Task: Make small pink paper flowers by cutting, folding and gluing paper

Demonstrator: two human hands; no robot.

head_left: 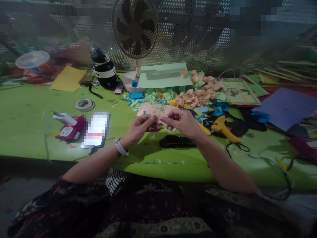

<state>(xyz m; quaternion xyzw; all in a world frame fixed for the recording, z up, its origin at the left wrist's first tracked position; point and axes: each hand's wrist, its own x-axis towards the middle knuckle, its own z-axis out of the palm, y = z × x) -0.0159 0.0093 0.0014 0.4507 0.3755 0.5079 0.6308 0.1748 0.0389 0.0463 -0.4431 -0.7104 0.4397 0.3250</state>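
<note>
My left hand (145,125), with a white band on its wrist, is over the near middle of the green table, thumb and fingertips pressed together. Facing it, my right hand (182,123) also pinches thumb against fingers. Anything between the fingertips is too small or hidden to make out. Just behind both hands lies a peach paper sheet (145,108) strewn with scraps. A long black object (177,141) rests below my right hand. To the right lies a yellow glue gun (224,128) with a black cord.
Peach paper pieces (195,96) and green scraps (155,96) are heaped behind the hands. A fan (135,31), a black bottle (104,67) and pale green paper (164,76) stand or lie farther back. Leftward are a tape roll (84,104) and a phone (96,129).
</note>
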